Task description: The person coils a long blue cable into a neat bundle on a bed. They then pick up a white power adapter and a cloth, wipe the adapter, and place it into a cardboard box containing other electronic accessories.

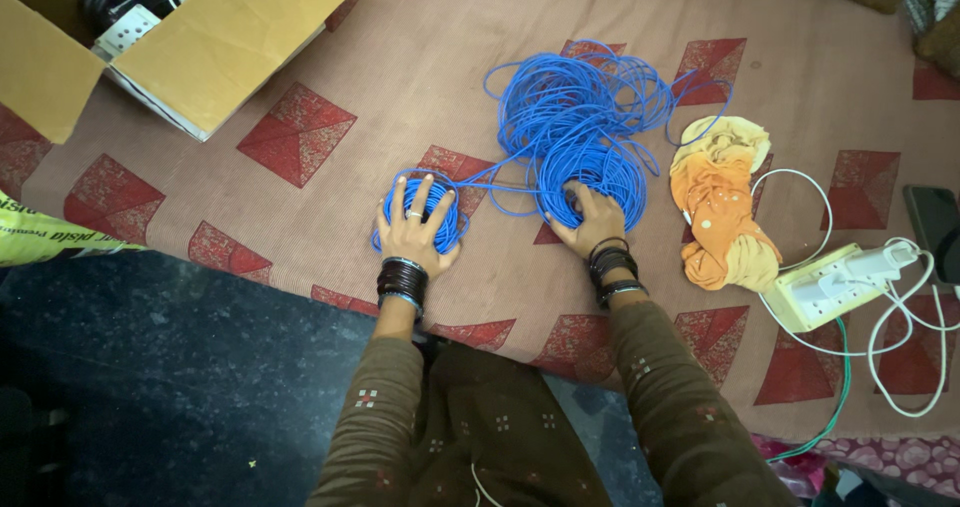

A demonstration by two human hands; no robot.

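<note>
the left hand [418, 229] is laid flat, fingers spread wide, on a small blue wire coil [420, 212] at the centre of the frame, close to the bed's [330, 77] lower edge. the right hand [590, 222] is pressed on a larger blue wire coil [590, 172], fingers partly hidden in the loops; their grip cannot be told. a loose blue tangle [580, 92] is spread above it. an orange cloth [722, 202] lies just right, a white power strip [835, 285] beyond. a cardboard box [215, 37] sits upper left, with open bedcover between.
</note>
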